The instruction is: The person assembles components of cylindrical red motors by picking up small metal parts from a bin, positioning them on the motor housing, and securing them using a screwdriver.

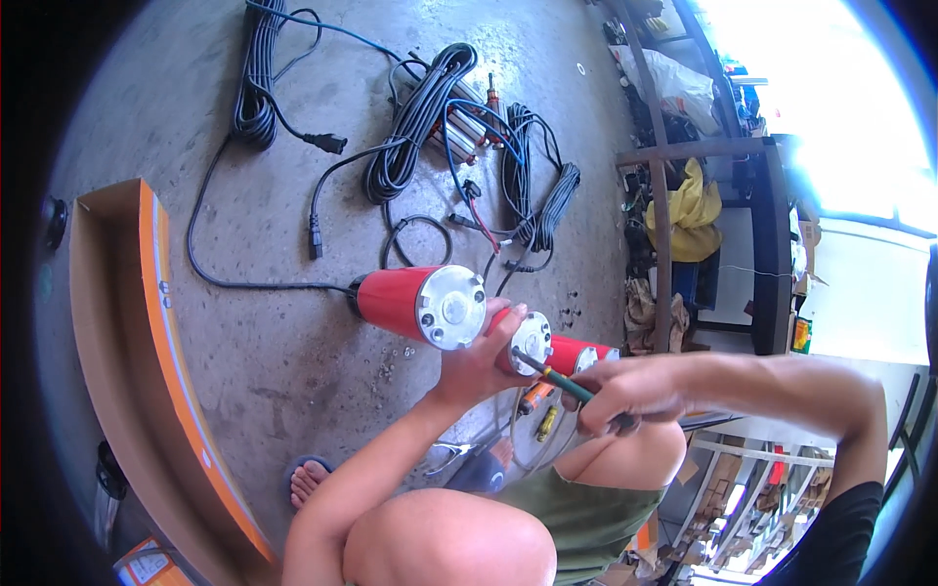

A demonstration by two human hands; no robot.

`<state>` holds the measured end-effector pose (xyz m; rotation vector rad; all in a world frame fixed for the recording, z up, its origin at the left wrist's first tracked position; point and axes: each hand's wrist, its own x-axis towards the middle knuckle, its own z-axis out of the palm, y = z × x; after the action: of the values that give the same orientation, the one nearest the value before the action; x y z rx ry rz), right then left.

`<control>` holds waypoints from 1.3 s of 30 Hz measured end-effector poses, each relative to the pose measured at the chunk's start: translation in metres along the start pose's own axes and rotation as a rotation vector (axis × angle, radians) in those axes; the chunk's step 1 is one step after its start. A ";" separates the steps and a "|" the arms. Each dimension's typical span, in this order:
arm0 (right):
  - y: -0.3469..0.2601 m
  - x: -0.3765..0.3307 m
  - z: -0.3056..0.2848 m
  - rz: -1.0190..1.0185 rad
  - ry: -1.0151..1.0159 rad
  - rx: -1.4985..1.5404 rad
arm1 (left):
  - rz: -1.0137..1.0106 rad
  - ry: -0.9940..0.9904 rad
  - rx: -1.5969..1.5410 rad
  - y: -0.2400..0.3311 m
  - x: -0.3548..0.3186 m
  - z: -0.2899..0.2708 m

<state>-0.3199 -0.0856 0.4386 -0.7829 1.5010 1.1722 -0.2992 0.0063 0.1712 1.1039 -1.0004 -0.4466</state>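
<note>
Concrete floor: tool tip at red cylinder's metal end

Head view: left hand has its fingers curled round the middle red cylinder. Right hand is fisted tight on a green-handled tool; tip at that cylinder's end face, near the left fingers, contact unclear. Bigger-looking red cylinder just left of the left fingers, another red one just beyond the right fingers. Black cable coil well ahead of both.

A black, short-sleeved cloth top is worn with loose olive-green fabric shorts, which leave the knees bare, and dark open-toed footwear.
</note>
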 end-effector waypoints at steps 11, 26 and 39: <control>0.095 0.022 -0.057 -0.343 -0.001 -0.734 | -0.041 -0.032 0.039 0.018 0.002 -0.012; 0.176 0.341 0.030 -0.951 1.317 -0.663 | -0.690 -0.154 0.040 0.050 -0.029 -0.092; 0.051 0.378 0.062 -1.311 1.221 -0.065 | -0.222 -0.525 0.815 -0.048 -0.065 -0.113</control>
<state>-0.4430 0.0246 0.0890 -2.2619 1.2588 -0.3937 -0.2299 0.0934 0.0885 1.8973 -1.6002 -0.5370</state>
